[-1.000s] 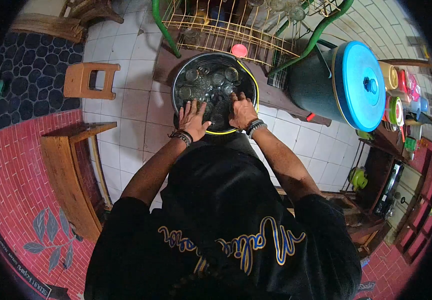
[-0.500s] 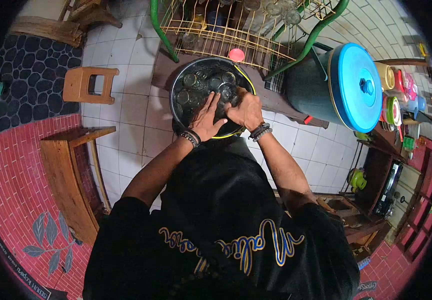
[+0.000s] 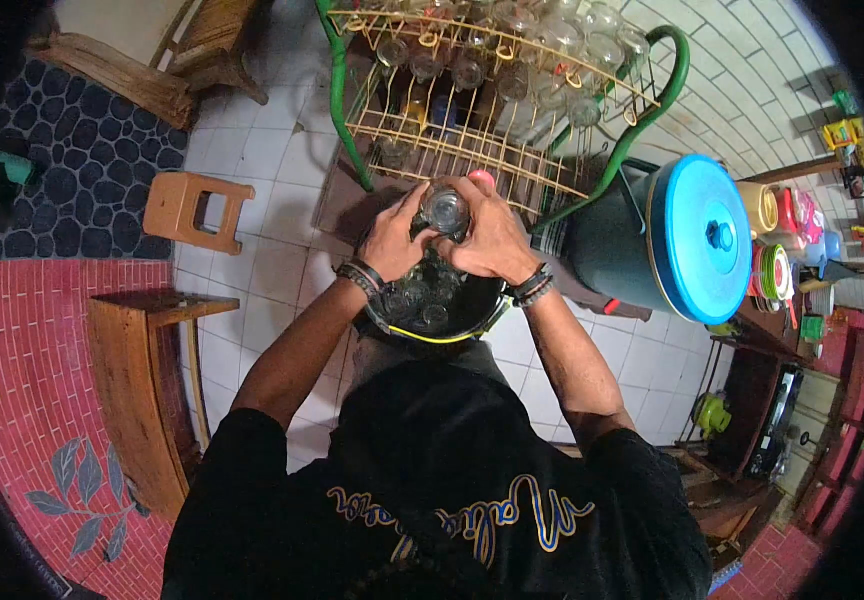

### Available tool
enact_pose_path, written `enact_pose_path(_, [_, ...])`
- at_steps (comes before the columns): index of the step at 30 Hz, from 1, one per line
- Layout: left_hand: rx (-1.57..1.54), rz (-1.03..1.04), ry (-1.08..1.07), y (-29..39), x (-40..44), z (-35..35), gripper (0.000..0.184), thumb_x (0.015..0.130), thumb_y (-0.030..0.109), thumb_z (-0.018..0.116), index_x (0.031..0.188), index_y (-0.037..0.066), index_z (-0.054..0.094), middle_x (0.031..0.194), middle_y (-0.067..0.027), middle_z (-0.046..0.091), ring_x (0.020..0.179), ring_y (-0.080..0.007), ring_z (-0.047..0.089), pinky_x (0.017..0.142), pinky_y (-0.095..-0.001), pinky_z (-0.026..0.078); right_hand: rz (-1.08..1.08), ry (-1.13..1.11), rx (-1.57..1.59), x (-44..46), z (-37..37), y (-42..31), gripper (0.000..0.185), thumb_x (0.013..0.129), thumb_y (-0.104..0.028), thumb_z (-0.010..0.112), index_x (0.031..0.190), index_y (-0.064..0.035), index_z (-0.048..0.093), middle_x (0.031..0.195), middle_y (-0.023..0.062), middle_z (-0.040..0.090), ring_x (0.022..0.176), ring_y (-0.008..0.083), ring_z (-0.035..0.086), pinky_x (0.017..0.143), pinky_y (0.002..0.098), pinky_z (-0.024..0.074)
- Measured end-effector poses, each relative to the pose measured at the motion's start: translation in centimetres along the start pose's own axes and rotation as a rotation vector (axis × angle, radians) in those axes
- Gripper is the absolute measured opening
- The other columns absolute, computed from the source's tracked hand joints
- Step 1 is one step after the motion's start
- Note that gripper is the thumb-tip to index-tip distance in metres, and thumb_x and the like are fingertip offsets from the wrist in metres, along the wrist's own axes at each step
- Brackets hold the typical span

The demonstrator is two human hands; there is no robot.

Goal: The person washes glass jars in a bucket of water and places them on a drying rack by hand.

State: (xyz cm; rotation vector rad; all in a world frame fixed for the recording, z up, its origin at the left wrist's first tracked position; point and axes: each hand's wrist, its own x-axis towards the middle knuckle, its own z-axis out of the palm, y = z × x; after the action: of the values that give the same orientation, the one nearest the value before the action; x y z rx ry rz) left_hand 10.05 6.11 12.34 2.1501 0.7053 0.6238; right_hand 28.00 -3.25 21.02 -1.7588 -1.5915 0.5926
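Note:
A clear glass (image 3: 446, 211) is held up above the far part of a black bucket (image 3: 472, 325) with a yellow handle. My left hand (image 3: 395, 238) wraps round the glass from the left, and my right hand (image 3: 490, 235) grips it from the right. Inside the bucket, below my hands, several more glasses (image 3: 434, 315) lie together. Part of a small pink item (image 3: 483, 178) shows just beyond my right fingers.
Beyond the bucket stands a green-framed wire rack (image 3: 492, 140) bearing many glasses. To its right is a large bin with a blue lid (image 3: 704, 238). A brown stool (image 3: 198, 211) and a wooden bench (image 3: 137, 400) are on the left.
Both hands have risen out of the bucket and moved forward, now closed round a glass. The view has tilted up, showing more of the rack and its glasses.

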Motion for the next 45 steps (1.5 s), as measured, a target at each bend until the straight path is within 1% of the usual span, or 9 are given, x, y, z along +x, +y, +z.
enact_pose_path(1, [-0.027, -0.012, -0.009, 0.6, 1.0, -1.5, 0.077, 0.088, 0.014, 0.081, 0.154, 0.001, 0.044, 0.135, -0.0296, 0.063, 0.126, -0.0469, 0.062, 0.104, -0.0472, 0.052, -0.119, 0.089, -0.103, 0.9, 0.2, 0.3, 0.069, 0.065, -0.010, 0.075, 0.131, -0.0013, 0.057, 0.142, 0.0315, 0.052, 0.127, 0.0466, 0.057, 0.102, 0.0466, 0.0511])
enact_pose_path(4, [-0.039, 0.065, -0.096, 1.2, 4.1, -5.4, 0.068, 0.089, 0.022, 0.082, 0.147, 0.001, 0.053, 0.129, -0.0264, 0.069, 0.122, -0.0423, 0.066, 0.103, -0.0458, 0.053, -0.136, -0.077, 0.165, 4.1, -1.6, 0.0, 0.067, 0.065, 0.011, 0.066, 0.130, -0.0036, 0.057, 0.122, 0.0234, 0.066, 0.115, 0.0471, 0.063, 0.095, 0.0482, 0.0526])
enact_pose_path(10, [-0.214, -0.067, -0.068, -0.7, 8.5, -9.6, 0.075, 0.085, 0.014, 0.086, 0.150, 0.002, 0.052, 0.140, -0.0190, 0.066, 0.127, -0.0285, 0.066, 0.109, -0.0426, 0.053, -0.180, 0.033, -0.029, 9.7, -1.6, 0.2, 0.062, 0.068, -0.010, 0.077, 0.126, -0.0050, 0.057, 0.116, 0.0229, 0.068, 0.111, 0.0461, 0.065, 0.089, 0.0500, 0.0543])
enact_pose_path(15, [-0.400, -0.213, 0.280, -5.8, 10.9, -7.1, 0.078, 0.094, 0.012, 0.077, 0.160, -0.001, 0.037, 0.145, -0.0301, 0.059, 0.133, -0.0292, 0.061, 0.113, -0.0402, 0.049, -0.060, 0.228, -0.097, 14.7, 1.3, 1.7, 0.061, 0.073, -0.025, 0.084, 0.122, -0.0057, 0.054, 0.100, 0.0255, 0.066, 0.099, 0.0483, 0.065, 0.083, 0.0534, 0.0539])
enact_pose_path(20, [-0.149, -0.221, 0.195, -6.8, 12.9, -7.4, 0.051, 0.105, 0.020, 0.055, 0.152, 0.001, 0.049, 0.112, -0.0260, 0.073, 0.106, -0.0352, 0.074, 0.091, -0.0414, 0.055, -0.082, 0.380, -0.003, 19.2, 6.2, 3.9, 0.053, 0.072, -0.023, 0.084, 0.103, 0.0001, 0.048, 0.086, 0.0276, 0.065, 0.086, 0.0502, 0.066, 0.074, 0.0554, 0.0536])
enact_pose_path(27, [-0.098, -0.286, 0.183, -7.7, 14.5, -8.1, 0.058, 0.107, 0.020, 0.050, 0.159, -0.001, 0.037, 0.110, -0.0254, 0.074, 0.104, -0.0378, 0.073, 0.093, -0.0435, 0.055, 0.026, 0.449, -0.004, 22.3, 11.2, 5.7, 0.058, 0.072, -0.029, 0.084, 0.105, 0.0027, 0.050, 0.089, 0.0317, 0.069, 0.087, 0.0512, 0.068, 0.076, 0.0554, 0.0558])
enact_pose_path(34, [0.065, -0.276, 0.096, -9.7, 14.8, -8.7, 0.063, 0.104, 0.016, 0.051, 0.160, -0.005, 0.031, 0.130, -0.0325, 0.064, 0.119, -0.0466, 0.064, 0.102, -0.0486, 0.051, 0.227, 0.339, 0.016, 22.9, 12.7, 5.8, 0.059, 0.072, -0.029, 0.083, 0.108, 0.0041, 0.051, 0.097, 0.0328, 0.067, 0.092, 0.0520, 0.067, 0.080, 0.0554, 0.0568])
enact_pose_path(41, [0.090, -0.241, 0.190, -11.1, 14.3, -8.0, 0.070, 0.097, 0.016, 0.063, 0.156, -0.009, 0.034, 0.148, -0.0333, 0.052, 0.129, -0.0496, 0.057, 0.110, -0.0474, 0.048, 0.018, 0.363, 0.026, 22.6, 14.0, 7.3, 0.055, 0.075, -0.024, 0.079, 0.113, 0.0039, 0.050, 0.102, 0.0316, 0.066, 0.094, 0.0518, 0.066, 0.082, 0.0551, 0.0562])
enact_pose_path(45, [0.229, -0.098, 0.242, -11.3, 14.5, -8.1, 0.067, 0.097, 0.013, 0.065, 0.154, -0.009, 0.039, 0.149, -0.0327, 0.053, 0.120, -0.0412, 0.067, 0.103, -0.0443, 0.054, -0.038, 0.326, 0.097, 22.3, 14.2, 7.9, 0.055, 0.076, -0.017, 0.074, 0.121, 0.0039, 0.049, 0.099, 0.0307, 0.066, 0.093, 0.0523, 0.065, 0.081, 0.0545, 0.0558])
